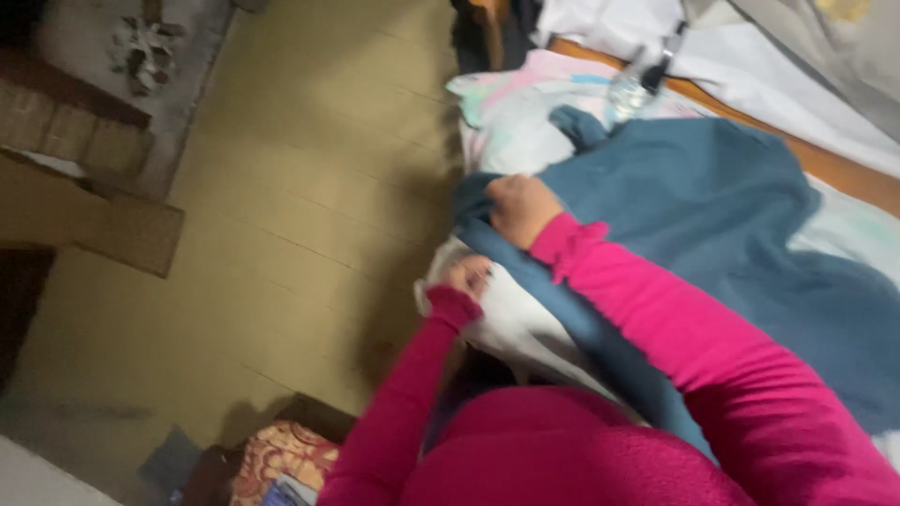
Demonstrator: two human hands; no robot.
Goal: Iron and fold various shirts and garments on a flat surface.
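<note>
At the bottom of the frame are two pink sleeves. The left hand, near the centre, is closed on the edge of a white cloth. Just above it, the right hand is clenched on the edge of the blue blanket, which spreads to the right over the bed. In the upper right lies a clear bottle.
</note>
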